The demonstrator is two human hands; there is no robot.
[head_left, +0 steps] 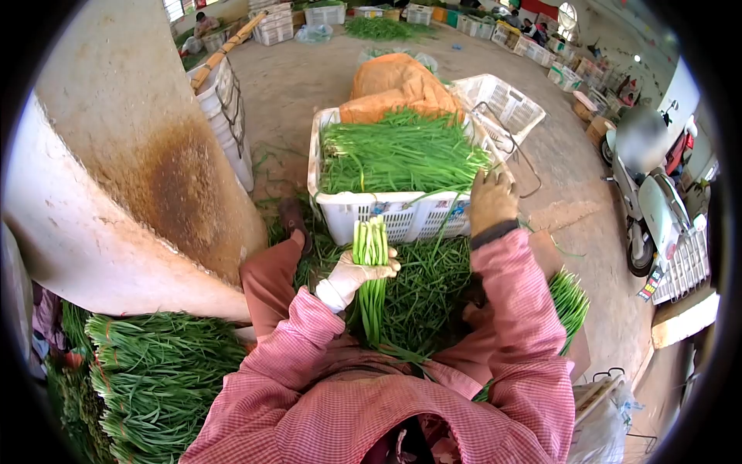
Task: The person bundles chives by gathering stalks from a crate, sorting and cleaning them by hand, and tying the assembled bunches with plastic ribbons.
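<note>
My left hand (357, 276), in a whitish glove, is wrapped round an upright bunch of green chives (372, 241). The pale cut ends point up and the green leaves hang down over my lap. My right hand (495, 203), in a tan glove, is at the right front corner of a white plastic crate (340, 203). Its fingers are a little apart and reach to the edge of the loose chives (402, 151) heaped in the crate. No stalk shows plainly between those fingers.
An orange sack (402, 85) lies at the crate's back, beside another white crate (502, 104). Loose leaves (425, 294) cover the floor between my legs. Stacked chives (166, 379) lie left below a wall (139, 193). A scooter (657, 201) stands right. People sit far behind.
</note>
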